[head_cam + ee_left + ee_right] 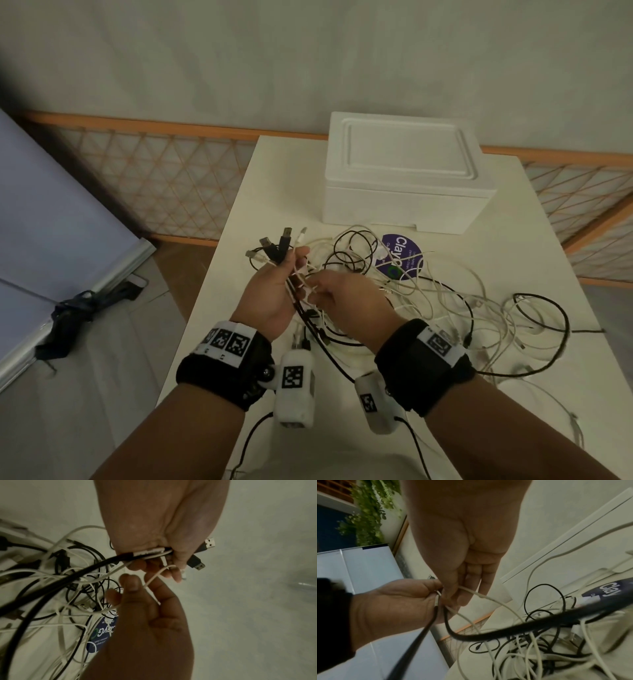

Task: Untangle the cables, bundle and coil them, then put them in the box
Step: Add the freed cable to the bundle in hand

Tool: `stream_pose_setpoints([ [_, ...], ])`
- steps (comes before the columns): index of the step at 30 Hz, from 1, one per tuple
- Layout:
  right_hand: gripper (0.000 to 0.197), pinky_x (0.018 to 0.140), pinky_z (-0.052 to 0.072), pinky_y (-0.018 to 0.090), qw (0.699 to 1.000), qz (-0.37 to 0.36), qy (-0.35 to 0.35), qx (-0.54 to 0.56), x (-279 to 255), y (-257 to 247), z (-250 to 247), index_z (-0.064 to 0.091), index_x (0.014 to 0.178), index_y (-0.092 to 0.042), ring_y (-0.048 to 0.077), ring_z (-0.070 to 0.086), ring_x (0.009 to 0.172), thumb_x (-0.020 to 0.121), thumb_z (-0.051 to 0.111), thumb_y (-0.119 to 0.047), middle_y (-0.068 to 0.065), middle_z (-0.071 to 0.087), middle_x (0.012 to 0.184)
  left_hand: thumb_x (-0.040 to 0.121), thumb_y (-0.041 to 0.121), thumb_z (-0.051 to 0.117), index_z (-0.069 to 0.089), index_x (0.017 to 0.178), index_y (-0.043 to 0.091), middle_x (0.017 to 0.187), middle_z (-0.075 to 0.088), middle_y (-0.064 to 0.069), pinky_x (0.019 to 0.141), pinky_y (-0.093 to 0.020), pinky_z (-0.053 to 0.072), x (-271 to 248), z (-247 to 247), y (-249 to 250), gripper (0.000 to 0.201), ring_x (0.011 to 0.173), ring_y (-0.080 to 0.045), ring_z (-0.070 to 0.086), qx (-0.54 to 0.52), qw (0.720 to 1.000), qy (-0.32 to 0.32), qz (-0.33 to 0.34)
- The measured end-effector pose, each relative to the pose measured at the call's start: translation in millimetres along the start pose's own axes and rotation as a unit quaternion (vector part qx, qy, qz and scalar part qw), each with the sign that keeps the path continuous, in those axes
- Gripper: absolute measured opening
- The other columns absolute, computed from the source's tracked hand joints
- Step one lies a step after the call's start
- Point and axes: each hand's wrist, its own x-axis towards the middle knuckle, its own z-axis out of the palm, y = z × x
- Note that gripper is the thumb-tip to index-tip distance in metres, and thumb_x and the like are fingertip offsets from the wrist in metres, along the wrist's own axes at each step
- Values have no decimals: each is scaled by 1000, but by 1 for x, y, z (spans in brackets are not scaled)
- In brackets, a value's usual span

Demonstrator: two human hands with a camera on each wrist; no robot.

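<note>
Left hand: fingers curled round a bunch of cable ends, plugs upward. Right hand: pinching one white cable beside it. Tangled cables: on white bench, over purple sticker. Foam box: lidded, behind. Beyond: lattice fence, grey wall.
</note>
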Motion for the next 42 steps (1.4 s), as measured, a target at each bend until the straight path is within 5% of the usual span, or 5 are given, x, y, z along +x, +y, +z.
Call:
stream_pose_setpoints([
  [13, 15, 64, 53, 31, 990, 105, -89, -38, -30, 31, -29, 59, 86, -25, 7, 54, 61, 87, 61, -40, -11, 56, 71, 96, 24, 52, 29, 60, 23, 42, 19, 7, 38, -17, 22, 3, -59, 28, 42, 33, -8, 17, -128, 985, 114, 12],
  [20, 12, 83, 44, 28, 981, 94, -120, -121, -30, 40, -33, 66, 92, -19, 15, 54, 96, 88, 61, -29, -1, 57, 101, 92, 10, 56, 29, 60, 21, 39, 26, 7, 35, -14, 18, 3, -81, 24, 43, 31, -7, 18, 49, 983, 179, 15],
  [32, 6, 65, 46, 12, 980, 88, 63, 165, -6, -8, -44, 70, 90, -17, 2, 62, 73, 84, 68, -19, -8, 67, 82, 85, 19, 72, 65, 88, 17, 78, 65, 11, 68, -4, 43, -8, 9, -30, 7, 67, 14, 58, 487, 863, -64, 118],
  [36, 35, 58, 45, 8, 952, 133, 124, 247, -4, 6, -31, 55, 121, -19, 1, 60, 81, 88, 56, -8, -7, 60, 110, 72, 38, 78, 75, 75, 25, 79, 70, -8, 64, -33, 53, -4, 8, -18, 13, 58, -11, 59, 333, 937, 30, 106],
  [42, 27, 77, 44, 26, 993, 43, -106, 21, -3, 14, 0, 56, 117, -12, 20, 60, 96, 89, 56, -15, 4, 63, 108, 86, 11, 64, 74, 75, 14, 75, 72, -4, 37, -14, 22, -7, 21, -8, 15, 35, -4, 38, 154, 985, -21, 72],
])
